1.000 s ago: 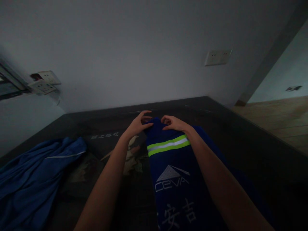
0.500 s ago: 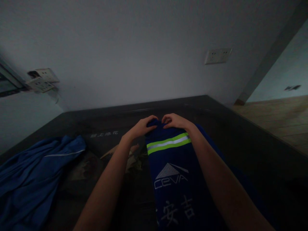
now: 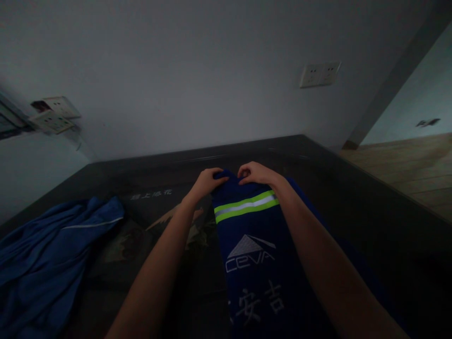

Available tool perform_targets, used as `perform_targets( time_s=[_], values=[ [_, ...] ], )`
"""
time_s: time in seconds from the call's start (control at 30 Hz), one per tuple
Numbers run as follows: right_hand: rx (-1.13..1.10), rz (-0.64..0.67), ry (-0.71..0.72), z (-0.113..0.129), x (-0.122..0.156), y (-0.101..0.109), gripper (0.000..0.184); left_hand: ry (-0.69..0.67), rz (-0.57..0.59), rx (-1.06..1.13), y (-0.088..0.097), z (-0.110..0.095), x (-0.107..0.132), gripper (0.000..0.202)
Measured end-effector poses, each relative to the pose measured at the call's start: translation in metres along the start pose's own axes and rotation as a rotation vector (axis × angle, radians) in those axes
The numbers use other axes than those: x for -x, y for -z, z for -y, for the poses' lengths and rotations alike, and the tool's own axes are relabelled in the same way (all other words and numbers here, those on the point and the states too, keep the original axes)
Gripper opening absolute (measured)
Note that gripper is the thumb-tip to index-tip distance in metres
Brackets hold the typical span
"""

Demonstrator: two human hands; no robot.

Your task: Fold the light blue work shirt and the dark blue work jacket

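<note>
A dark blue work shirt (image 3: 247, 226) lies folded into a long strip on the dark surface, with a yellow-green and silver reflective band, a white CEVA logo and white characters. At its far left corner, my left hand (image 3: 206, 182) is closed, thumb and fingers pinching the cloth. My right hand (image 3: 259, 173) is curled at the same far edge, thumb and fingertips together on the fabric. Between the two hands the collar-like end bunches up slightly. My right forearm covers part of the shirt's right side.
A crumpled blue garment (image 3: 52, 254) with white piping lies at the left. The dark tabletop (image 3: 148, 172) bears printed characters and a leaf-like picture. Behind it rises a pale wall with a double socket (image 3: 320, 74); more sockets (image 3: 52, 121) are at the left.
The view has tilted slightly. My left fingers have shifted a little outward along the shirt's far edge, and more blue cloth shows between my hands. The shirt otherwise lies the same.
</note>
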State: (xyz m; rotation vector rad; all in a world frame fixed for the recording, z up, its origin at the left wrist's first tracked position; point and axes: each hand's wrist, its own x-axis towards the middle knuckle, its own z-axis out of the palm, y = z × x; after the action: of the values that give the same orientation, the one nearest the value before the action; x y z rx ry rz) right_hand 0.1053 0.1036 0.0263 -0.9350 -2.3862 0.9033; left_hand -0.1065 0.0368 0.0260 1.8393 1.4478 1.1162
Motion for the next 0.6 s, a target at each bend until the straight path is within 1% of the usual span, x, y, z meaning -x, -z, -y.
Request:
perform_targets(
  time_s=[0.13, 0.27, 0.37, 0.47, 0.53, 0.6],
  values=[
    [-0.039, 0.010, -0.031, -0.004, 0.002, -0.001, 0.013, 0.001, -0.081, -0.045, -0.005, 0.007, -0.003, 0.019],
    [-0.016, 0.028, 0.040, -0.008, 0.003, 0.000, 0.016, -0.030, -0.172, -0.040, -0.008, 0.005, -0.002, 0.017],
    [0.002, -0.009, 0.085, -0.006, 0.002, 0.001, 0.017, -0.079, -0.230, -0.026, -0.007, -0.001, -0.001, 0.014],
    [-0.080, -0.084, 0.139, 0.004, 0.001, -0.001, 0.016, -0.128, -0.236, -0.084, -0.002, -0.007, 0.001, 0.013],
    [-0.203, -0.131, 0.161, 0.012, -0.001, -0.005, 0.025, -0.160, -0.219, -0.144, 0.002, -0.011, 0.002, 0.013],
    [-0.292, -0.145, 0.151, 0.018, -0.003, -0.010, 0.035, -0.190, -0.190, -0.190, 0.004, -0.014, 0.003, 0.012]
  ],
)
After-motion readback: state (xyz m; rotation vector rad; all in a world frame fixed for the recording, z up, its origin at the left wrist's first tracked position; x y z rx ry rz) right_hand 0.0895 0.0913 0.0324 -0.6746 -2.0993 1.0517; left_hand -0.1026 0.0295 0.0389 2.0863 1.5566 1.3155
